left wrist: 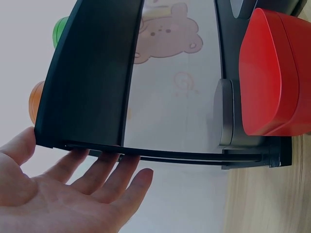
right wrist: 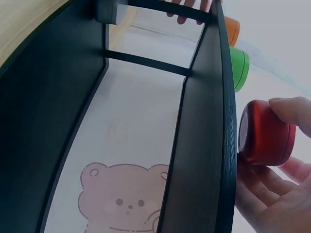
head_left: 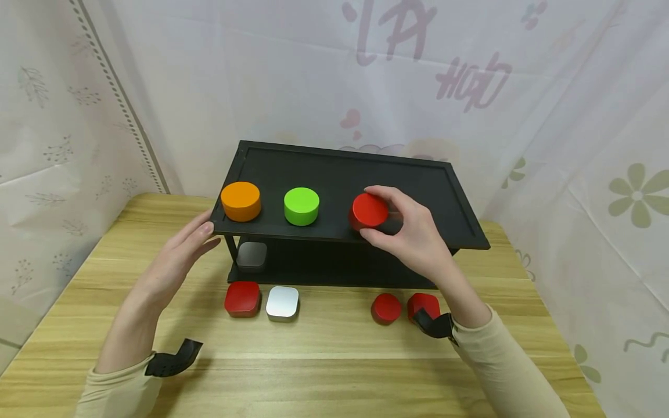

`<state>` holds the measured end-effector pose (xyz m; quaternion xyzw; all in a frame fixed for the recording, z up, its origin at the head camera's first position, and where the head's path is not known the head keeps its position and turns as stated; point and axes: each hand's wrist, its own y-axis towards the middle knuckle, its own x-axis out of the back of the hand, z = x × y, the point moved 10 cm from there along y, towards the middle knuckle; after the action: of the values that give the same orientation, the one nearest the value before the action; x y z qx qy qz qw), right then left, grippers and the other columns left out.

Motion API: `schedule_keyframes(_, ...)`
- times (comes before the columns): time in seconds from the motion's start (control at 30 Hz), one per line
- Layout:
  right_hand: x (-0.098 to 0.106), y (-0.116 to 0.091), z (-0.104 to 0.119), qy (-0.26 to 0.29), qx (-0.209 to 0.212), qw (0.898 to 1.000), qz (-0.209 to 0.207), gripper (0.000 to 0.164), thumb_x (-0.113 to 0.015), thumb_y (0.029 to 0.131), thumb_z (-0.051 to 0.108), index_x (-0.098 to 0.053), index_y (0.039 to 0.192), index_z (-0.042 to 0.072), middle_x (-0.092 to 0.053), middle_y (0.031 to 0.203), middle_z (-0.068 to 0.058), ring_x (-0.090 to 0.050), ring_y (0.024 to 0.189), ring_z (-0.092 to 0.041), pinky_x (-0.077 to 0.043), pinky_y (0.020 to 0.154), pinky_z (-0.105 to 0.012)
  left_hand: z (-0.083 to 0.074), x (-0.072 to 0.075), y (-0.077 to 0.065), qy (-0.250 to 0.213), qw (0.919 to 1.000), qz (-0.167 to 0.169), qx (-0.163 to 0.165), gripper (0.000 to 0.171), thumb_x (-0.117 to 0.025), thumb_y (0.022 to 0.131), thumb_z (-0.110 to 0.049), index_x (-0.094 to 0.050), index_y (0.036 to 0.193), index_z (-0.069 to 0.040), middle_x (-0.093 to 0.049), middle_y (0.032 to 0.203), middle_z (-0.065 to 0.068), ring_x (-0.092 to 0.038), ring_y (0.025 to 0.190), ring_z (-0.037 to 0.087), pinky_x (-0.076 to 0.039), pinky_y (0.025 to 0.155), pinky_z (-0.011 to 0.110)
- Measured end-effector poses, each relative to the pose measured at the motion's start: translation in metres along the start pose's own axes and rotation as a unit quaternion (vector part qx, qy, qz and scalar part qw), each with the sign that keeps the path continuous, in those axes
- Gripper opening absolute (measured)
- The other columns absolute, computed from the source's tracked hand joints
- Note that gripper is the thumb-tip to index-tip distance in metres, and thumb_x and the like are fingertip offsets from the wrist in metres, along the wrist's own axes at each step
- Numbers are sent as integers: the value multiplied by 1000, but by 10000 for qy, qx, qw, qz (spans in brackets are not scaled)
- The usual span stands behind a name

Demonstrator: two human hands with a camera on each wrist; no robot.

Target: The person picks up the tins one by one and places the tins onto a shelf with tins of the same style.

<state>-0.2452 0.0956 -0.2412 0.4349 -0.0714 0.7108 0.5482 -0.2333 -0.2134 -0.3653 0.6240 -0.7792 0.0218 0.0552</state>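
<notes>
My right hand point(head_left: 413, 232) pinches a round red tin point(head_left: 370, 211) between thumb and fingers, at the front part of the black two-tier shelf's top point(head_left: 334, 174). In the right wrist view the pale underside of that red tin point(right wrist: 265, 133) tilts toward the shelf edge. My left hand point(head_left: 175, 255) rests against the shelf's left end, its fingers spread along the side bar in the left wrist view. An orange round tin point(head_left: 241, 202) stands at the top's left corner, and a green round tin point(head_left: 301, 206) stands between it and the red one.
On the lower tier sits a grey square tin point(head_left: 252, 256). Before the shelf, on the wooden table point(head_left: 313, 371), lie a red square tin point(head_left: 243, 299), a silver square tin point(head_left: 283, 303), a small red round tin point(head_left: 386, 308) and another red tin point(head_left: 424, 305). A printed curtain point(head_left: 292, 75) hangs behind.
</notes>
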Motion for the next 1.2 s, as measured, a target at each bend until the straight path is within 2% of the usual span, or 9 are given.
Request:
schedule_keyframes(0.2, -7, 8, -23, 50, -149, 9997, 174, 59, -77, 77, 21, -52, 130, 24, -60, 119, 9, -56, 104, -5, -51, 88, -29, 0, 0, 0, 0, 10000, 9, -29, 51, -36, 102, -34, -25, 150, -21, -21, 157, 1, -34, 130, -1, -36, 97, 8)
schedule_keyframes(0.33, -9, 11, -30, 59, -142, 9994, 305, 58, -77, 78, 25, -51, 129, 30, -59, 119, 12, -56, 104, -5, -52, 89, -28, 0, 1, 1, -3, 10000, 0, -6, 51, -36, 102, -34, -25, 150, -21, -22, 157, 1, -35, 130, -1, -36, 97, 8)
schedule_keyframes(0.77, -19, 18, -41, 6, -450, 9968, 666, 59, -76, 78, 26, -51, 132, 27, -57, 126, 11, -55, 108, -7, -51, 93, -30, 0, 1, 1, -15, 10000, 18, -42, 52, -36, 102, -34, -25, 150, -21, -22, 156, 1, -37, 127, -2, -37, 97, 7)
schedule_keyframes(1.2, -26, 21, -49, 114, -685, 9937, 876, 59, -75, 79, 28, -50, 133, 29, -56, 127, 10, -60, 104, -11, -52, 91, -29, 0, 1, 0, 45, 10000, 50, -51, 51, -36, 102, -34, -24, 150, -22, -21, 157, 0, -36, 128, -2, -36, 97, 7)
